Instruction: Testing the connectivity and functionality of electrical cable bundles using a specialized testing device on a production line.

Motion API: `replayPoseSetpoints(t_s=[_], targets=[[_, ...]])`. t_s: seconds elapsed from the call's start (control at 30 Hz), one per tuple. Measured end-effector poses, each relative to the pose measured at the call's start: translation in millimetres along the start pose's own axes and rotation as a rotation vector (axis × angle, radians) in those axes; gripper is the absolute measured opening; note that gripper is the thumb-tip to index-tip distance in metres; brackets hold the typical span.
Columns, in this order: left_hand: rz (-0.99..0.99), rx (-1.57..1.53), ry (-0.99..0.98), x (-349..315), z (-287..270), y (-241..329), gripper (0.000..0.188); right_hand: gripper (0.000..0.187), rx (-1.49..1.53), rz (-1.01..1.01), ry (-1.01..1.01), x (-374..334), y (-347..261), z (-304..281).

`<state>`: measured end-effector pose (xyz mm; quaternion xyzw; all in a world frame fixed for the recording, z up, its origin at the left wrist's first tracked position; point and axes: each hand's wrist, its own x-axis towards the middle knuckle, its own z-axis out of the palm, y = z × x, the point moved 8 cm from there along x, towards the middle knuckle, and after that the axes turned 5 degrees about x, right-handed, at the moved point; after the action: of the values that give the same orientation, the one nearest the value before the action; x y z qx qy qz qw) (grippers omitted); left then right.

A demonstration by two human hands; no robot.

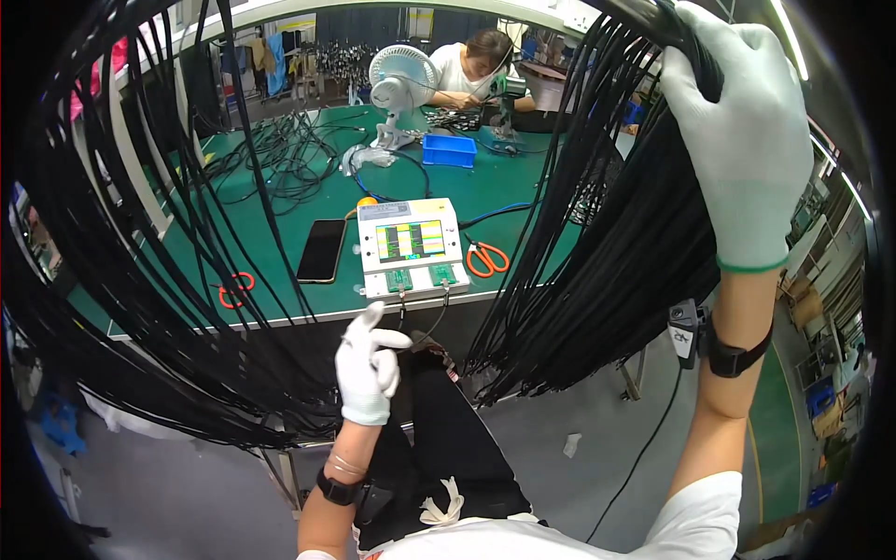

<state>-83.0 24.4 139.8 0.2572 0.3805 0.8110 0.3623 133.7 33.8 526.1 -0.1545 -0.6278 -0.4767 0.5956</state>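
My right hand [747,121], in a white glove, is raised at the upper right. Its fingers are wrapped round a thick bunch of black cables [635,243] near the bar they hang from. My left hand [367,364], also gloved, hovers just in front of the table edge with its fingers apart and nothing visible in them. Beyond it stands a white cable tester [408,241] with a lit screen. Two small green boards sit at its front, each with a dark cable [441,311] plugged in. One cable runs down close behind my left fingertips.
More black cables [177,308] hang on the left. On the green table [327,187] lie a phone [322,251], orange-handled scissors [487,259], a red-handled tool [236,290], a blue bin [449,150] and a white fan [399,84]. A person [476,70] works across the table.
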Motion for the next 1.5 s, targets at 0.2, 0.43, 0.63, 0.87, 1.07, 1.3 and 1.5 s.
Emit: replayPoseSetpoints(t_s=[0.2, 0.43, 0.63, 0.87, 1.07, 1.3, 1.5], targets=[[0.0, 0.17, -0.163, 3.3, 44.9, -1.0, 0.045, 0.011, -0.112, -0.121, -0.072, 16.5, -2.3, 19.6], [-0.049, 0.192, -0.194, 21.6, 60.5, -9.5, 0.048, 0.013, 0.322, 0.125, -0.352, 26.1, 30.8, 53.8], [-0.145, 0.232, -0.202, 25.6, 54.7, -15.9, 0.05, 0.02, 0.324, 0.12, -0.345, 22.0, 31.5, 50.1], [-0.148, 0.235, -0.232, 30.0, 56.6, -20.5, 0.048, 0.029, 0.349, 0.124, -0.364, 21.9, 33.0, 52.3], [-0.126, 0.279, -0.262, 32.4, 59.4, -15.2, 0.044, 0.037, 0.341, 0.091, -0.35, 15.4, 29.1, 51.1], [0.515, 0.637, -0.229, 46.8, 84.5, 25.2, 0.043, 0.046, 0.285, 0.018, -0.304, 3.5, 17.5, 50.5], [0.164, 0.359, -0.153, 60.3, 77.0, 12.5, 0.042, 0.055, 0.208, -0.074, -0.223, 0.0, 4.7, 41.4]])
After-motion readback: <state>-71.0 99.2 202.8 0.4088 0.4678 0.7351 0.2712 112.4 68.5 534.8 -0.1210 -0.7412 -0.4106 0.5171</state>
